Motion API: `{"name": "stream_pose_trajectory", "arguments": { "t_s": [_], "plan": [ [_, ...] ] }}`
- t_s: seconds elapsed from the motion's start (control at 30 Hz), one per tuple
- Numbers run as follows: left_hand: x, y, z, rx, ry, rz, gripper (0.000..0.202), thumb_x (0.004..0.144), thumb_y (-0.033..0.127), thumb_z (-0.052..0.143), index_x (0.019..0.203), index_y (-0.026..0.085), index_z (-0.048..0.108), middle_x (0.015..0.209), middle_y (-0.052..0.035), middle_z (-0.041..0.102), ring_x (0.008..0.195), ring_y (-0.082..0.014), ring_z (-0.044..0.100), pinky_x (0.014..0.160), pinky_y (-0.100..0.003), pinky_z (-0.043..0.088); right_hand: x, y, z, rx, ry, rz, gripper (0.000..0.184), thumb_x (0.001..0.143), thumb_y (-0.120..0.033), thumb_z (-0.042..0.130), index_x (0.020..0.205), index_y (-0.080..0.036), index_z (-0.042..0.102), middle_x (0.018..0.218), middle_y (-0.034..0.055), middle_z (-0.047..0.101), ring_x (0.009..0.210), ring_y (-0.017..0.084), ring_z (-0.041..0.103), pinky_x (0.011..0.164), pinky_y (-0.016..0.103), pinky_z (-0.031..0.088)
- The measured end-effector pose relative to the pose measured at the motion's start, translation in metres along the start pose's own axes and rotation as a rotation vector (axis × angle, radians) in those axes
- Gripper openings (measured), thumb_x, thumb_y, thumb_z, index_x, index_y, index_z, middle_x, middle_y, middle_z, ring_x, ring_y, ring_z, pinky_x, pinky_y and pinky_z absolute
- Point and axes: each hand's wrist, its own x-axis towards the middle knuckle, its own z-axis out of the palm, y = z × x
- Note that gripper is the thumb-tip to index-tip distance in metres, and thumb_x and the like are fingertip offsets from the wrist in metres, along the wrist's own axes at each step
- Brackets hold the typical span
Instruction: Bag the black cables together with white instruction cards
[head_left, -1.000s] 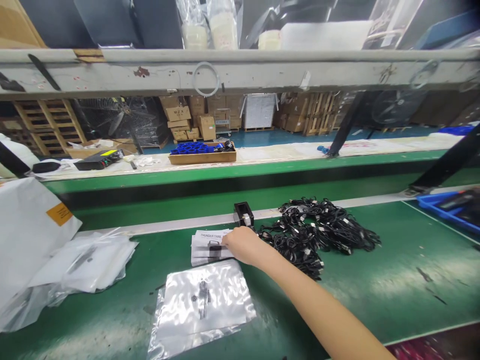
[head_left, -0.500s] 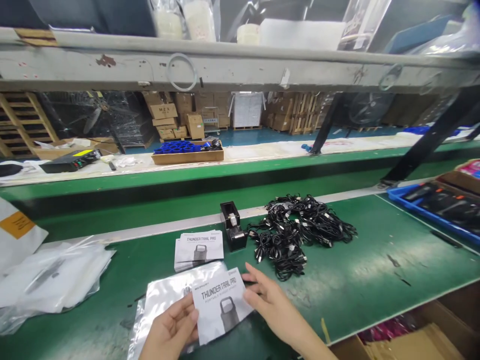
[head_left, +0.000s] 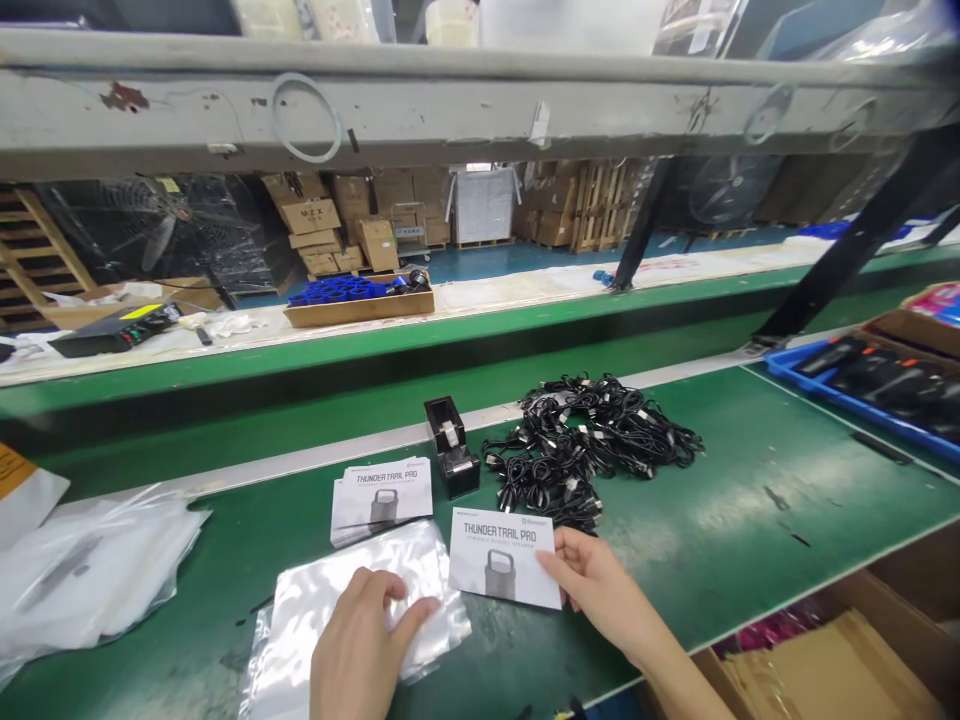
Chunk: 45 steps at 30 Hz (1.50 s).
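My right hand pinches the right edge of a white "Thunder Trail Pro" booklet and holds it just above the green bench. My left hand rests fingers-down on the top clear plastic bag of a small stack, pressing on it. A short pile of the same booklets lies just behind the bags. Beside that pile stands a black tape dispenser, with a heap of coiled black cables to its right.
Loose plastic bags lie at the left. A blue tray of dark items sits at the right, cardboard boxes below the bench edge. A wooden tray of blue parts stands on the far bench. A metal shelf beam runs overhead.
My right hand took a booklet off the pile and brought it near. It passed through both hands; now the right holds it alone and the left has dropped onto the plastic bags.
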Motion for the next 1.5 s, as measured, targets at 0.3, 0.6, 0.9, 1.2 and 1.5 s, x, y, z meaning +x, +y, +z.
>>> {"name": "stream_pose_trajectory", "arguments": {
  "t_s": [0.3, 0.6, 0.9, 1.2, 1.5],
  "plan": [
    [-0.002, 0.008, 0.001, 0.097, -0.044, -0.018, 0.021, 0.075, 0.043, 0.047, 0.068, 0.025, 0.056, 0.081, 0.0003, 0.058, 0.076, -0.019, 0.06, 0.058, -0.027, 0.038, -0.01, 0.006, 0.006, 0.086, -0.026, 0.004, 0.033, 0.072, -0.049, 0.058, 0.075, -0.017, 0.055, 0.054, -0.0044, 0.049, 0.046, 0.009, 0.042, 0.043, 0.021, 0.031],
    [-0.001, 0.007, 0.001, 0.075, -0.07, 0.021, 0.025, 0.08, 0.036, 0.039, 0.067, 0.026, 0.058, 0.079, 0.0014, 0.058, 0.073, -0.0168, 0.059, 0.06, -0.026, 0.038, -0.009, 0.012, 0.011, 0.134, -0.009, -0.006, 0.034, 0.072, -0.048, 0.059, 0.078, -0.015, 0.056, 0.056, -0.0038, 0.051, 0.046, 0.008, 0.042, 0.043, 0.02, 0.031],
    [-0.006, 0.001, 0.001, -0.019, -0.079, 0.094, 0.028, 0.083, 0.037, 0.036, 0.073, 0.025, 0.06, 0.077, -0.0002, 0.057, 0.069, -0.0181, 0.057, 0.067, -0.03, 0.041, -0.016, 0.011, 0.032, -0.115, 0.138, -0.161, 0.025, 0.08, -0.041, 0.049, 0.073, -0.017, 0.054, 0.064, 0.0007, 0.056, 0.056, 0.012, 0.048, 0.051, 0.023, 0.037],
    [-0.012, -0.011, 0.009, -0.2, 0.012, 0.093, 0.026, 0.081, 0.045, 0.039, 0.084, 0.027, 0.058, 0.081, -0.0008, 0.062, 0.075, -0.0204, 0.056, 0.068, -0.033, 0.042, -0.022, 0.013, 0.021, -0.131, -0.114, 0.132, 0.026, 0.076, -0.04, 0.049, 0.066, -0.017, 0.048, 0.041, -0.0049, 0.049, 0.033, 0.008, 0.043, 0.034, 0.017, 0.032],
    [-0.015, -0.028, 0.028, -0.173, 0.109, 0.289, 0.026, 0.082, 0.047, 0.042, 0.076, 0.026, 0.057, 0.071, 0.0006, 0.058, 0.071, -0.0192, 0.057, 0.066, -0.032, 0.041, -0.022, 0.017, 0.035, -0.012, -0.107, 0.14, 0.031, 0.073, -0.045, 0.051, 0.065, -0.015, 0.048, 0.039, -0.0054, 0.049, 0.033, 0.007, 0.047, 0.032, 0.015, 0.033]
  ]
}}
